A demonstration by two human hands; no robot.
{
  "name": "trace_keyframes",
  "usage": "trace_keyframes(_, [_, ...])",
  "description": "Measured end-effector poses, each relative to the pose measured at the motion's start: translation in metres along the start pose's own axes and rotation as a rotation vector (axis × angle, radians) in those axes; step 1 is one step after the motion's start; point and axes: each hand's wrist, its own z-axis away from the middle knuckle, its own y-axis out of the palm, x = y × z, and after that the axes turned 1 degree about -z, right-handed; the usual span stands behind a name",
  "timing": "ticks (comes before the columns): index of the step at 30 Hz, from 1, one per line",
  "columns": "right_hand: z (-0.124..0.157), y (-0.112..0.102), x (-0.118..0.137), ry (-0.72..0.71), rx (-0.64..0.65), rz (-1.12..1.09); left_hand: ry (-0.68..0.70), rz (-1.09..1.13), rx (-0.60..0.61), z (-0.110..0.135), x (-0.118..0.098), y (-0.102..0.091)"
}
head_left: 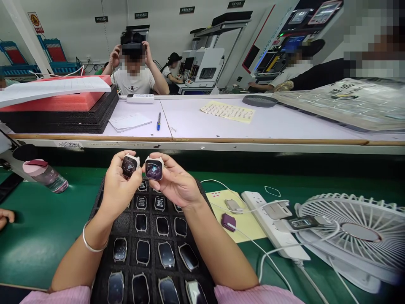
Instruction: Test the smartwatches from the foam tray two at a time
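My left hand (119, 185) is closed around a smartwatch body without a strap (129, 166), its lit dark screen facing me. A second smartwatch (154, 169), in a light case with a similar lit screen, is pinched between the thumb and fingers of my right hand (175, 179). Both watches are held side by side above a black foam tray (126, 226). In the tray's compartments lie rows of similar strapless watches, such as a dark-screened watch (143, 252); a few upper ones show white text. My forearms hide parts of the tray.
At right are a white power strip (265, 223), cables, a purple charger (228, 222) and a white fan (357, 232). A pink-capped bottle (47, 176) stands left, near another person's hand (6, 217). A raised shelf (190, 122) holds foam sheets (57, 114) and a pen (158, 121).
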Motion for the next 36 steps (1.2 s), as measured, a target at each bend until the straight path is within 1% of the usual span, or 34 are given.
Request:
trace_keyframes(4, [0.0002,-0.0006,-0.0002,-0.004,0.006,-0.021,0.002,-0.016,-0.004,-0.0001,-0.001,0.0002])
trace_keyframes(9, [0.0003,-0.0013,-0.0002,-0.005,-0.001,0.001,0.016,0.033,0.005,-0.0006,-0.0035,0.0012])
trace_keyframes(16, [-0.0001,-0.0012,-0.001,-0.005,0.003,0.009,0.024,-0.033,-0.008,-0.0008,0.0,-0.0005])
trace_keyframes(22, [0.0001,-0.0008,-0.0004,-0.002,0.017,-0.029,0.023,0.043,0.009,-0.001,-0.0018,0.0007])
trace_keyframes(29, [0.0,-0.0007,-0.0004,-0.003,0.002,-0.019,0.019,-0.012,0.007,-0.0016,0.0017,-0.0013])
trace_keyframes(36, [0.0011,0.0006,-0.0006,0.003,0.025,-0.064,0.019,0.057,0.016,-0.0012,-0.0012,-0.001])
